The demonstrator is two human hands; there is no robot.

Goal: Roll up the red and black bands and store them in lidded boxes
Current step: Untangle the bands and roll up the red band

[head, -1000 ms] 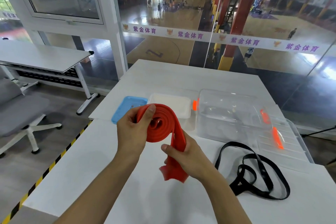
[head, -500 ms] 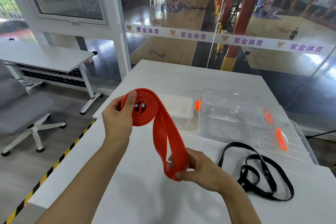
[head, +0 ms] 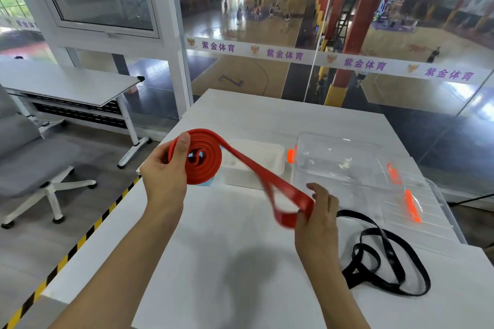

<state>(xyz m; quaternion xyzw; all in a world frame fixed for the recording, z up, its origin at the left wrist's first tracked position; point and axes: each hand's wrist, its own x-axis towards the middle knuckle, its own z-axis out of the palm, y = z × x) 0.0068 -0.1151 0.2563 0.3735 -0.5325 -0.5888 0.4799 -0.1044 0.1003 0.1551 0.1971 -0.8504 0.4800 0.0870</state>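
My left hand grips the rolled part of the red band, thumb on top of the coil, above the table's left side. The unrolled tail runs down to the right, where my right hand holds its looped end. The black band lies unrolled in loose loops on the white table, right of my right hand. Behind stand a small white box and a larger clear box with orange clasps; the clear lid lies to its right.
A blue lid peeks out below the red coil, beside the white box. A grey office chair and a second white table stand at the left. Black-and-yellow tape marks the floor edge. Glass wall runs behind the table.
My hands have drawn apart: the left lifted the coil up and left, the right carried the tail's end out to the right, stretching the loose length between them.
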